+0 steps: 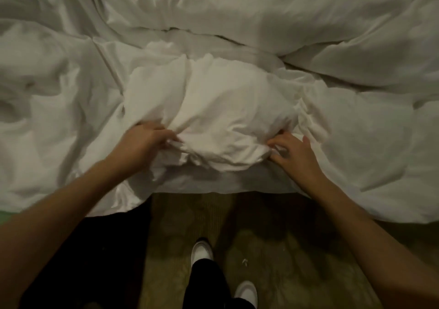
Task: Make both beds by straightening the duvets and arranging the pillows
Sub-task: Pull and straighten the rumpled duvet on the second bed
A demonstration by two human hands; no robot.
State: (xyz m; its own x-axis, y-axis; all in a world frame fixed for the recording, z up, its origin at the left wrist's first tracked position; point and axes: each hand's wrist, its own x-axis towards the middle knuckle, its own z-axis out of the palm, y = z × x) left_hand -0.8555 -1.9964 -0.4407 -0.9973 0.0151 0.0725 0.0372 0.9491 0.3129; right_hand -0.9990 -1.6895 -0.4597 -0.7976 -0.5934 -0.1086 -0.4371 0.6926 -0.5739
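Observation:
A white pillow [221, 118] lies crumpled on top of the rumpled white duvet [59, 90], close to the bed's near edge. My left hand [145, 140] grips the pillow's left lower corner, fingers curled into the fabric. My right hand [292, 152] is at the pillow's right lower corner, its fingers bent and digging into the cloth while the thumb sticks up. A second large white pillow or duvet fold [261, 11] fills the far side of the bed.
The bed's edge runs across the middle of the view, with the duvet hanging over it. Below it is patterned carpet [297, 249] where my white shoes [202, 251] stand. A dark area lies at the lower left.

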